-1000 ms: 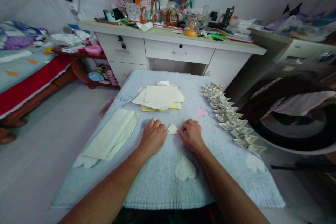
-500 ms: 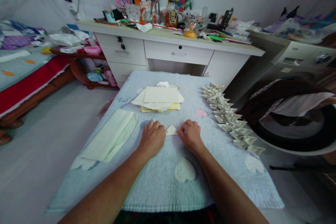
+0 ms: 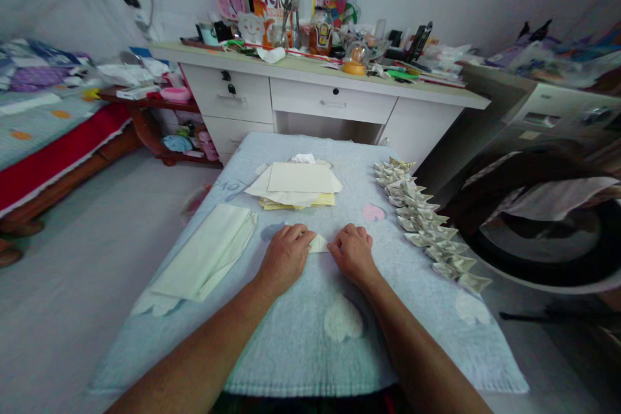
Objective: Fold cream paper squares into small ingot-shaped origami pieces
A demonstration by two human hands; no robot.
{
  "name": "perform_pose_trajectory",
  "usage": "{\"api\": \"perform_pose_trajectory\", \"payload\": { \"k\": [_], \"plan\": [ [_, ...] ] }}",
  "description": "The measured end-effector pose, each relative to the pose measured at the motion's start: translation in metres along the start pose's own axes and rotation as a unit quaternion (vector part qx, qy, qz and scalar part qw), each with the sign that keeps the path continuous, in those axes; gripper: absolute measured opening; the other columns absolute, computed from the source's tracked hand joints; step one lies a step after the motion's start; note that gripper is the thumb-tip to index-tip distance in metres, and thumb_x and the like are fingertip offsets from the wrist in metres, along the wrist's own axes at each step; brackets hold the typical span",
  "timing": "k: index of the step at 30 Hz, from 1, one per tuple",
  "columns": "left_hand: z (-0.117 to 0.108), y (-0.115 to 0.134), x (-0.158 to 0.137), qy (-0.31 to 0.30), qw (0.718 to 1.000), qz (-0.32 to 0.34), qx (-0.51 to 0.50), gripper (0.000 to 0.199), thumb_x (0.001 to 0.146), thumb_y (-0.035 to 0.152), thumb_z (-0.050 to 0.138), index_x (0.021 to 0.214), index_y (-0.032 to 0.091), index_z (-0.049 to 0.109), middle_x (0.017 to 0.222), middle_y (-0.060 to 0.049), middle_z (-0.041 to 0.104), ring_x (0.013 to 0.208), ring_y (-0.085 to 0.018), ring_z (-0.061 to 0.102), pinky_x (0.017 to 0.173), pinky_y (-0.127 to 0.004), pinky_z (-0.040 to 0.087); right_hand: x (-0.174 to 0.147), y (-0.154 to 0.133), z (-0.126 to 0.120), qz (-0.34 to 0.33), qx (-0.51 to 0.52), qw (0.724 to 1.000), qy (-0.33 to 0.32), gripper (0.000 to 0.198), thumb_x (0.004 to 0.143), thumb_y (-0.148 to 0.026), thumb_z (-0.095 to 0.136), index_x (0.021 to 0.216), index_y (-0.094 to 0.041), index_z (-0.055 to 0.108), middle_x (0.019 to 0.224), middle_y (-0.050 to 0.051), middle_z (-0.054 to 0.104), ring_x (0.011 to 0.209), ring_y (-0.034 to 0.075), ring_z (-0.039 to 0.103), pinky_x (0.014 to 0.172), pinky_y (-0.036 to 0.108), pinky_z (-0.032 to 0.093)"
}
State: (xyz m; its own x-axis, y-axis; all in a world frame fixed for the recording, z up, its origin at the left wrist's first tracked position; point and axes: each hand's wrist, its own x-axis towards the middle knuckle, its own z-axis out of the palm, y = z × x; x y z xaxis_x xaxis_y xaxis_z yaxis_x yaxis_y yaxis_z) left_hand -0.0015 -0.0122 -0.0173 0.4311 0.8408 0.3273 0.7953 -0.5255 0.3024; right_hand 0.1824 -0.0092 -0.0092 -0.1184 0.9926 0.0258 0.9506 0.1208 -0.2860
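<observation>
A small folded piece of cream paper [image 3: 318,244] lies on the cloth-covered table between my two hands. My left hand [image 3: 290,251] is closed over its left end, fingers curled and hiding that side. On the right end, my right hand [image 3: 352,248] pinches the paper's edge with thumb and bent fingers. Only the middle of the folded piece shows, with a crease and a sloping top edge. Beyond my hands rests a stack of cream and yellow paper sheets [image 3: 301,178]. Left of my left arm lies a larger folded pale sheet [image 3: 206,252].
Several folded paper boats [image 3: 422,217] stand in a row along the table's right side. A blue patterned cloth [image 3: 291,349] covers the table. Behind it is a white desk [image 3: 334,100] crowded with items; a front-loading washing machine [image 3: 538,116] stands at right, a bed [image 3: 53,142] at left.
My left hand's fingers have slid slightly right, covering more of the folded paper's left part and its top. My right hand stays almost still. The view has shifted slightly.
</observation>
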Motion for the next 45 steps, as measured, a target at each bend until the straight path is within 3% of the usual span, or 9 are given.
{"api": "perform_pose_trajectory", "payload": {
  "k": [4, 8, 14, 26, 32, 45],
  "plan": [
    [0.003, 0.009, -0.004, -0.015, 0.993, 0.116, 0.008, 0.022, 0.091, 0.016, 0.049, 0.109, 0.022, 0.061, 0.108, -0.005, 0.063, 0.102, -0.021, 0.052, 0.089, -0.037, 0.043, 0.000, 0.000, 0.000, 0.005, -0.008, 1.000, 0.002, 0.023, 0.087, -0.038, 0.057, 0.078, -0.019, 0.065, 0.098, 0.008, 0.057, 0.095, 0.024, 0.044, 0.078, 0.035, 0.030],
    [0.007, 0.018, -0.008, -0.025, 0.987, 0.147, 0.059, 0.023, 0.093, 0.016, 0.047, 0.111, 0.018, 0.059, 0.106, -0.006, 0.064, 0.103, -0.021, 0.055, 0.088, -0.037, 0.045, -0.001, 0.001, 0.003, 0.002, -0.004, 1.000, 0.013, 0.022, 0.086, -0.038, 0.058, 0.078, -0.019, 0.065, 0.097, 0.007, 0.057, 0.095, 0.024, 0.044, 0.078, 0.035, 0.029],
    [0.010, 0.019, -0.009, -0.018, 0.987, 0.144, 0.071, 0.022, 0.092, 0.014, 0.046, 0.106, 0.014, 0.062, 0.105, -0.008, 0.066, 0.098, -0.021, 0.060, 0.084, -0.035, 0.051, 0.000, 0.000, 0.002, 0.005, 0.004, 1.000, 0.012, 0.019, 0.085, -0.035, 0.058, 0.077, -0.019, 0.064, 0.096, 0.007, 0.056, 0.095, 0.024, 0.043, 0.078, 0.034, 0.028],
    [0.015, 0.015, -0.011, -0.008, 0.992, 0.127, 0.019, 0.025, 0.090, 0.012, 0.046, 0.110, 0.015, 0.063, 0.111, -0.009, 0.067, 0.104, -0.022, 0.060, 0.090, -0.039, 0.052, -0.003, 0.019, -0.005, 0.012, 0.079, 0.997, 0.021, 0.012, 0.086, -0.029, 0.055, 0.081, -0.021, 0.063, 0.098, 0.005, 0.055, 0.095, 0.022, 0.043, 0.079, 0.034, 0.028],
    [0.015, 0.014, -0.010, -0.008, 0.993, 0.121, -0.005, 0.029, 0.088, 0.010, 0.050, 0.114, 0.014, 0.062, 0.110, -0.009, 0.067, 0.103, -0.021, 0.060, 0.092, -0.036, 0.052, -0.006, 0.014, 0.001, -0.008, 0.051, 0.998, 0.035, 0.021, 0.081, -0.042, 0.062, 0.085, -0.022, 0.061, 0.100, 0.005, 0.053, 0.096, 0.024, 0.043, 0.082, 0.036, 0.028],
    [0.014, -0.003, 0.000, -0.023, 0.989, 0.106, -0.100, 0.028, 0.088, 0.010, 0.050, 0.108, 0.020, 0.066, 0.108, -0.005, 0.069, 0.100, -0.018, 0.061, 0.090, -0.035, 0.051, -0.005, 0.009, 0.001, -0.008, 0.004, 1.000, 0.022, 0.018, 0.086, -0.040, 0.057, 0.084, -0.023, 0.065, 0.100, 0.005, 0.051, 0.096, 0.022, 0.041, 0.082, 0.036, 0.028]
  ]
}}
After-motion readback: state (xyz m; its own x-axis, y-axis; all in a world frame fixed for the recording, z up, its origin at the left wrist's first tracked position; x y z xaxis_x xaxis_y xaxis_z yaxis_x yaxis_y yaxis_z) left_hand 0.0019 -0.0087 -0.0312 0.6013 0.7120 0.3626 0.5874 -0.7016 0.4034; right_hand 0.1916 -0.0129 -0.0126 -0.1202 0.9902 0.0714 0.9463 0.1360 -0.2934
